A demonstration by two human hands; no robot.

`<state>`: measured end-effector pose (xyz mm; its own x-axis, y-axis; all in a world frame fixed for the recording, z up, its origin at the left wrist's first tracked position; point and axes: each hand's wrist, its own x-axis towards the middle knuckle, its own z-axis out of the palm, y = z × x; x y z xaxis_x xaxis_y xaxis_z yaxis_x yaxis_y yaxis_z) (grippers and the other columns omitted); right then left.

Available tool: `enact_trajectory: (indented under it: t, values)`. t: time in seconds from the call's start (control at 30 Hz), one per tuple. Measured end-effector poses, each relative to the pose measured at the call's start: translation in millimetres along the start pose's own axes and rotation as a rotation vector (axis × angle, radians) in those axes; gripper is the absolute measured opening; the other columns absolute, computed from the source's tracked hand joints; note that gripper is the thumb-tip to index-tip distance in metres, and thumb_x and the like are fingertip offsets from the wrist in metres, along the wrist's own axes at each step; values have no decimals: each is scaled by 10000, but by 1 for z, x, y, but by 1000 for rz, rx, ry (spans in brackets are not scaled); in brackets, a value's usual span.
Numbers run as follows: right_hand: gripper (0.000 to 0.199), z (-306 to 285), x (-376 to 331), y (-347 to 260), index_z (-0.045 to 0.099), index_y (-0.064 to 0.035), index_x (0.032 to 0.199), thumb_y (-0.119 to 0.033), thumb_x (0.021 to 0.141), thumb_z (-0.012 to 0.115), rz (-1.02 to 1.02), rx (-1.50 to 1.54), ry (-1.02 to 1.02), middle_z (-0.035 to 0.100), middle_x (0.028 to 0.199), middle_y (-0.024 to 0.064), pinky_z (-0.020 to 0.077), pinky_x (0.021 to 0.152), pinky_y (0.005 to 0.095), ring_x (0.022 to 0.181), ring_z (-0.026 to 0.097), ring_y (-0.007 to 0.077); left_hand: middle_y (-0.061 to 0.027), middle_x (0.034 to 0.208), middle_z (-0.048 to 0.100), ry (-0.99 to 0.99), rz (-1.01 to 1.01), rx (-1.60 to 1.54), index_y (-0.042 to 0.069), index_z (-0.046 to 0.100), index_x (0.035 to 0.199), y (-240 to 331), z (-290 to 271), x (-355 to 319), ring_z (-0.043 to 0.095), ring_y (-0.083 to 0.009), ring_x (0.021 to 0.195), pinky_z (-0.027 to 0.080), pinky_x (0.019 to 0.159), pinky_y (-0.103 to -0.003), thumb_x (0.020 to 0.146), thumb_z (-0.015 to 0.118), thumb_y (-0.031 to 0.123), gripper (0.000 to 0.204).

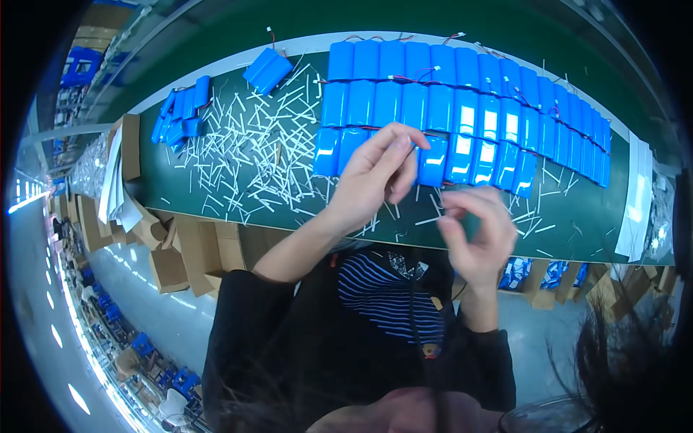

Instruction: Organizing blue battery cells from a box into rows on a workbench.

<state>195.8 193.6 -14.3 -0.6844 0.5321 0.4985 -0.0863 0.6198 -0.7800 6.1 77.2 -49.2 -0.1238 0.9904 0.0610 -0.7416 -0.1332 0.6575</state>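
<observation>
Blue shrink-wrapped battery packs [388,102] lie side by side in three rows on the green table [238,195], with thin red and dark leads and small white connectors between rows. My left hand [381,167] is over the front row, thumb and fingers pinched together; whatever is in the pinch is too small to make out. Beside it is a battery pack [432,162] near the fingertips. Nearer the table's front edge, my right hand [478,232] has curled fingers and is smeared by motion; its grip cannot be read. Thin white strips [253,144] are strewn left of the rows.
At the far left lie a loose blue pack [268,71] and a small heap of blue packs [180,112]. Cardboard boxes [189,252] stand below the front edge at left. White sheets [635,198] line the table's right end.
</observation>
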Motion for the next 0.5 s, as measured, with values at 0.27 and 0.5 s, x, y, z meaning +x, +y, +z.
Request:
enact_trajectory:
  t: [0.27,0.5]
  values:
    - [275,47,9,1,753,10,1092,104,835,733,72,194,-100,681,889,86,480,679,277,755,582,182,-156,1050,771,491,154,477,-28,569,1468,21,35,-54,666,-182,875,542,838,-290,1153,431,92,364]
    - [196,7,-32,26,729,27,1063,110,902,653,209,43,-49,663,887,99,479,773,290,794,579,181,-40,958,821,1426,466,1741,34,811,955,91,-7,-200,712,-130,869,549,871,-271,852,851,-5,117]
